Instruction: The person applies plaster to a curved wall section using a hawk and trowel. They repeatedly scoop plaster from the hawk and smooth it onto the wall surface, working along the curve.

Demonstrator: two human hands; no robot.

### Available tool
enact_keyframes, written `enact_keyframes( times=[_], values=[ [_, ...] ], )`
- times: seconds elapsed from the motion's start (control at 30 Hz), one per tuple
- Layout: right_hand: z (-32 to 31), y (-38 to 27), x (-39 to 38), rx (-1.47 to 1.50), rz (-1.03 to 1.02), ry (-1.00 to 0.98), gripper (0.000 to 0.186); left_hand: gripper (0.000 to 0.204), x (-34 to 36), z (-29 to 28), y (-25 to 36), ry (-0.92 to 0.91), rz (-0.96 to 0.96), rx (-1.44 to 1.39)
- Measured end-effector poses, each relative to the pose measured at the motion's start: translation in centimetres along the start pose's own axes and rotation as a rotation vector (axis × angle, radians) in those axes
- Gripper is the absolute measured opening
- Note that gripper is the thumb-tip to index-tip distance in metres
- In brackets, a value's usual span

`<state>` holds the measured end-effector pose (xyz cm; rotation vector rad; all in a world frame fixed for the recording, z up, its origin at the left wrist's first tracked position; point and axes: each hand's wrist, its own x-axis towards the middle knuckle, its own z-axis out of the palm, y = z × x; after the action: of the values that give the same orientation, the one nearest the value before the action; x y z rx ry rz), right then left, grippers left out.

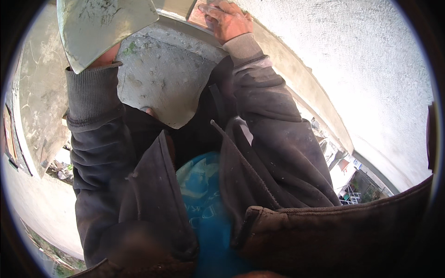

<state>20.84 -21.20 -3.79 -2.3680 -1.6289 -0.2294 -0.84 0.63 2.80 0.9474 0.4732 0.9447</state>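
Note:
At the upper left, a pale flat board like a plasterer's hawk (109, 28) is tilted, with grey smears of mortar on its face. My left hand (107, 56) holds it from beneath; only a strip of the hand shows, and the fingers are hidden behind the board. My right hand (230, 22) is at the top centre, beside the white wall. Its fingers are bent round a flat, reddish-brown piece like a float (198, 17), which lies along the pale ledge at the wall's foot. The picture's upper edge cuts this piece off.
A rough white wall (352, 60) fills the right side, with a beige ledge (320, 97) along it. Below me lies a grey concrete surface (157, 74). At the left runs a stained pale slab (44, 97). Rubble and metal frames (351, 193) show far below at the right.

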Motion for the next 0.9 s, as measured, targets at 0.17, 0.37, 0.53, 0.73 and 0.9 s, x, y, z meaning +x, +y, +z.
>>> enact_keyframes(
  times=[0.17, 0.37, 0.53, 0.73, 0.9],
  values=[
    [-2.9, 6.1, -5.6, 0.099, 0.046, -0.029, 0.039, 0.049, -1.6, -1.8, 1.9, 0.041, 0.043, -0.003],
    [3.6, -3.3, 4.2, -0.078, 0.002, 0.125, 0.026, 0.048, -0.1, -0.3, 0.5, -0.021, 0.033, -0.019],
    [0.4, 0.3, 0.1, -0.112, 0.134, 0.002, 0.043, 0.047, 1.1, -0.4, 0.4, -0.034, 0.022, 0.008],
    [-5.2, 10.0, -11.6, -0.108, 0.178, 0.015, 0.048, 0.046, 1.0, -0.8, 1.0, -0.042, 0.024, -0.011],
    [-3.1, 6.5, -10.3, 0.134, 0.032, 0.090, 0.041, 0.045, 0.4, -0.6, 1.6, -0.057, 0.034, 0.009]
  ],
)
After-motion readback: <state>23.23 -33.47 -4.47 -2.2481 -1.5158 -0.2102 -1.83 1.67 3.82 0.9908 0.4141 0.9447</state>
